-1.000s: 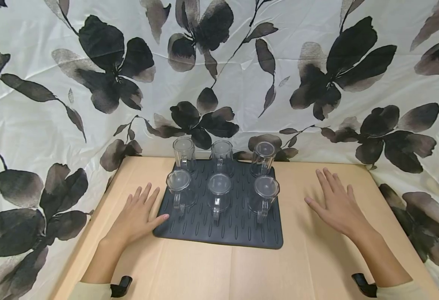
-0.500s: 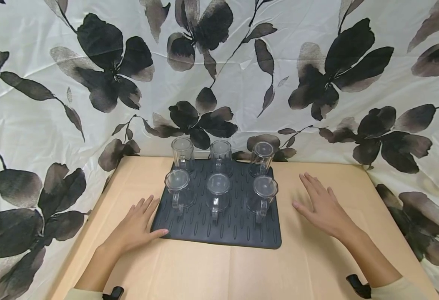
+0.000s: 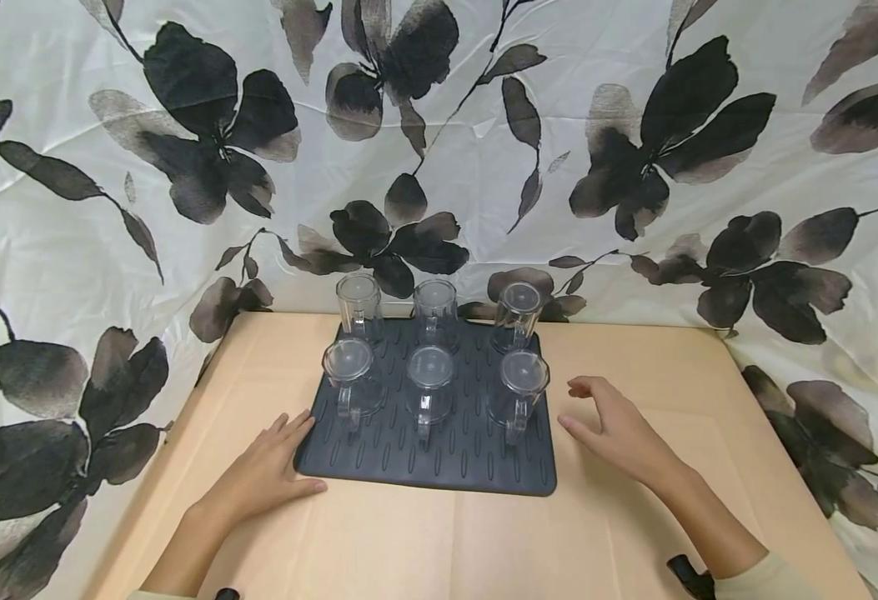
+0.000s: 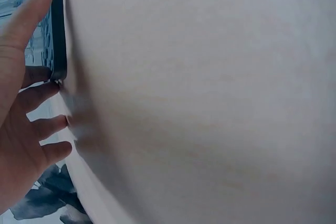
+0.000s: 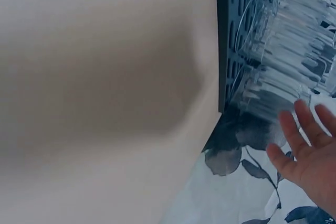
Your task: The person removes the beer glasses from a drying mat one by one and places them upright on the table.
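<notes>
Clear glass mugs stand upside down in two rows on a dark ribbed drying mat point(image 3: 476, 462). The front right mug point(image 3: 523, 379) has its handle facing the person, as do the front middle mug point(image 3: 430, 379) and the front left mug point(image 3: 348, 371). My left hand point(image 3: 262, 471) is at the mat's left side, fingertips right at its edge and thumb by the near left corner, fingers spread in the left wrist view. To the right of the mat my right hand point(image 3: 622, 429) hovers with relaxed fingers and holds nothing, nearest the front right mug.
The mat lies toward the back of a pale wood-coloured table point(image 3: 408, 550). Behind it, a white cloth point(image 3: 484, 192) with dark flowers hangs along the back and both sides. Three more glass mugs, such as the back right one point(image 3: 517, 312), form the rear row.
My right hand has moved left toward the mat, its fingers bending a little more. The left hand has come slightly nearer the person along the mat's left edge. The mugs stay put.
</notes>
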{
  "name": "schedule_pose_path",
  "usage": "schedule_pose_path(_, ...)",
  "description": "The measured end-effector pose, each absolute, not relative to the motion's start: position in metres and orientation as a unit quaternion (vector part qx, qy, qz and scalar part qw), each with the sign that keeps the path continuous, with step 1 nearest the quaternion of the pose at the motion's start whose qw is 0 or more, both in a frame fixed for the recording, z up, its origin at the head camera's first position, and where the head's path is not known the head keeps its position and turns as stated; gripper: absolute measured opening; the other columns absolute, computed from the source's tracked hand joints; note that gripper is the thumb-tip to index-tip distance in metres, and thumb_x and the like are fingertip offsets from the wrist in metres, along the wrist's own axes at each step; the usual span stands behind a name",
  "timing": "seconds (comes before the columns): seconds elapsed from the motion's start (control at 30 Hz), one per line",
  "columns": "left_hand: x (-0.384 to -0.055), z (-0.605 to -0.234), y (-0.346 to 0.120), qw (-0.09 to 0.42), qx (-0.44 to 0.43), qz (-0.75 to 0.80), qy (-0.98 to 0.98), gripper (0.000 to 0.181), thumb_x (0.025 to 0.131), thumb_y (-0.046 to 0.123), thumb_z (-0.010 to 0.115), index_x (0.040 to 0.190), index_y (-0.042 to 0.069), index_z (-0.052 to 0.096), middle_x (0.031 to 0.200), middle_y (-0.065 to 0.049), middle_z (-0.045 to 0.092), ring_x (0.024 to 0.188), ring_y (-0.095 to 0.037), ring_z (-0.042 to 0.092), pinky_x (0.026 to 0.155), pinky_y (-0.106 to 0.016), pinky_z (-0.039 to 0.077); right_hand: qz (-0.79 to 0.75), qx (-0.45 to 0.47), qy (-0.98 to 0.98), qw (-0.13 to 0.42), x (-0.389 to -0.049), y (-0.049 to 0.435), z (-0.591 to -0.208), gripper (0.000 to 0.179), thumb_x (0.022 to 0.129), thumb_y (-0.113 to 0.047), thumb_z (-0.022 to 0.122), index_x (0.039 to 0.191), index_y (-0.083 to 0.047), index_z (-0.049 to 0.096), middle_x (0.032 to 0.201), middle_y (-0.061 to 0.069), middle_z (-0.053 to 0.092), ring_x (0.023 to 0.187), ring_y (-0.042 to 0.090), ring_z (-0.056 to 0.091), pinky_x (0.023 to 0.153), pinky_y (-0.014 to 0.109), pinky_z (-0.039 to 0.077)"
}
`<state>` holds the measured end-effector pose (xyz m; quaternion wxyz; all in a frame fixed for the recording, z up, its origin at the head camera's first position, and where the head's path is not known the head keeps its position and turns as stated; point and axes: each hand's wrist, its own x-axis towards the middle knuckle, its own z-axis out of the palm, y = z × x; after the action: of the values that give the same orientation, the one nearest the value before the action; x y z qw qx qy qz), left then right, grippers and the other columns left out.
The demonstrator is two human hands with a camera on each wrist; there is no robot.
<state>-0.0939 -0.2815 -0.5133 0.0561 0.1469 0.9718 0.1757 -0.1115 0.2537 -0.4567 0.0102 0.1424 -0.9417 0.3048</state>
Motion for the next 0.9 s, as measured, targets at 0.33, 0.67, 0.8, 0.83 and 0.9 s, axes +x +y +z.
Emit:
schedule_pose_path(0.33,-0.092,-0.514,-0.285,0.065,0.144,0.203,0.966,0.102,0.082,0.056,0.081,0.157,0.000,0.040,0.164,-0.019,0.039,0.149,-0.056,0.028,0.112,-0.076,0.032,0.327,0.214,-0.920,0.019,-0.111,0.234,-0.466,0.029,0.095,-0.028,0.076,0.117,-0.011,0.070,0.106,-0.007,0.072,0.099,0.012,0.069,0.086,0.045,0.061)
schedule_pose_path(0.67,-0.094,-0.511,-0.282,0.068,0.140,0.210,0.965,0.103,0.079,0.049,0.086,0.156,-0.002,0.040,0.162,-0.021,0.040,0.148,-0.056,0.030,0.111,-0.076,0.034,0.386,0.230,-0.893,-0.020,-0.115,0.225,-0.481,0.020,0.096,-0.021,0.074,0.115,-0.014,0.076,0.100,-0.013,0.077,0.094,0.004,0.071,0.081,0.037,0.063)
schedule_pose_path(0.8,-0.098,-0.509,-0.281,0.076,0.127,0.213,0.966,0.103,0.077,0.046,0.089,0.155,-0.001,0.041,0.161,-0.021,0.043,0.148,-0.055,0.031,0.109,-0.075,0.038,0.408,0.239,-0.880,-0.036,-0.117,0.220,-0.484,0.026,0.097,-0.024,0.074,0.120,-0.011,0.075,0.105,-0.008,0.079,0.095,0.005,0.073,0.083,0.041,0.063)
schedule_pose_path(0.83,-0.098,-0.509,-0.281,0.077,0.124,0.213,0.966,0.102,0.076,0.044,0.090,0.155,0.000,0.042,0.160,-0.021,0.043,0.148,-0.055,0.032,0.109,-0.075,0.038,0.411,0.241,-0.878,-0.039,-0.118,0.219,-0.485,0.027,0.098,-0.025,0.073,0.121,-0.011,0.075,0.106,-0.006,0.079,0.096,0.004,0.073,0.083,0.041,0.063)
schedule_pose_path(0.9,-0.100,-0.508,-0.280,0.082,0.121,0.216,0.965,0.103,0.076,0.044,0.090,0.155,-0.001,0.043,0.160,-0.022,0.044,0.148,-0.055,0.032,0.108,-0.075,0.039,0.415,0.241,-0.876,-0.043,-0.119,0.216,-0.486,0.029,0.097,-0.025,0.073,0.122,-0.010,0.074,0.107,-0.004,0.080,0.096,0.004,0.073,0.083,0.038,0.063)
